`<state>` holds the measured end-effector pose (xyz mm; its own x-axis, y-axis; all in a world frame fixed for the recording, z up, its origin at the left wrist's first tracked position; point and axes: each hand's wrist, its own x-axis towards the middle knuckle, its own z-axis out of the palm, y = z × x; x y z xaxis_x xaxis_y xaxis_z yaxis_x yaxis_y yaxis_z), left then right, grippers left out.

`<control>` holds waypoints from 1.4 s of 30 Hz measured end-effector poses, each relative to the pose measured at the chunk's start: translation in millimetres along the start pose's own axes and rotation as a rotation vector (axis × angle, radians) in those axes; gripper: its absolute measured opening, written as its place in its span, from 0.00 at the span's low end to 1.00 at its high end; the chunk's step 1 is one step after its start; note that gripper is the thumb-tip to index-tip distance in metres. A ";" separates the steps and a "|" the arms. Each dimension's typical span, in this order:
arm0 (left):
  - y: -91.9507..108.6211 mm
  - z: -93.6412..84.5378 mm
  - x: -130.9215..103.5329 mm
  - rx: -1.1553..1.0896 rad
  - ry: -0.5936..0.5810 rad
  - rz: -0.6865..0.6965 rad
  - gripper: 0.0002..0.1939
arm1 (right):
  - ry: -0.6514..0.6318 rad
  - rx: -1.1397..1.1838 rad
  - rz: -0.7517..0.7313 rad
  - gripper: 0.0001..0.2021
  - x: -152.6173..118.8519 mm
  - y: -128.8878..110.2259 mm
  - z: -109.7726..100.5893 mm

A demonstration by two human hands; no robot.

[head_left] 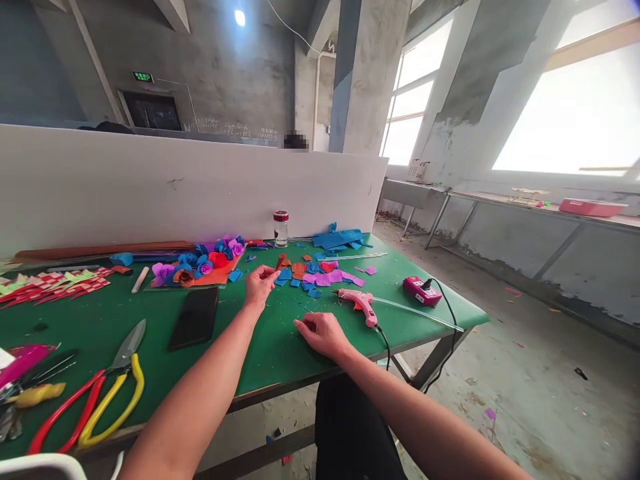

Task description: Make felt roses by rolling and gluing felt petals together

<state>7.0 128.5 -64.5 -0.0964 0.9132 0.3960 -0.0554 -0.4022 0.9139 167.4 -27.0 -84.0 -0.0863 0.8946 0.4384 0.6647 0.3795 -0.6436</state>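
My left hand (260, 288) is closed in a pinch on a small brown crepe paper piece (281, 261), held over the green table. Just beyond it lie loose blue, brown and purple paper pieces (340, 277). My right hand (324, 333) rests near the table's front edge, fingers curled in; whatever they may hold is hidden. A pink glue gun (361, 304) lies to the right of that hand, its nozzle pointing left. Finished-looking paper flowers (197, 263) in blue, purple, red and brown are heaped left of my left hand.
On the green table (280, 360) lie a black phone (195, 318), red-and-yellow-handled shears (107, 380), a clear glue stick (417, 313) and a pink power strip (423, 291) with a cable. A red-lidded jar (281, 229) stands before a white partition (200, 187).
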 end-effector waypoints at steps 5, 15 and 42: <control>3.3 -0.6 -3.9 0.005 -0.036 0.003 0.13 | -0.012 0.018 0.021 0.21 1.6 -0.2 -0.3; 3.1 0.3 -1.0 0.000 -0.068 0.007 0.13 | -0.016 0.013 0.035 0.24 4.6 1.7 0.6; 7.4 4.5 -11.4 0.046 -0.140 -0.061 0.14 | -0.066 0.006 0.141 0.17 1.9 -9.8 -3.3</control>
<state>12.1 115.4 -61.8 0.0452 0.9375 0.3450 -0.0108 -0.3449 0.9386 163.2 -29.8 -74.8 -0.0412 0.9528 0.3007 0.6695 0.2497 -0.6996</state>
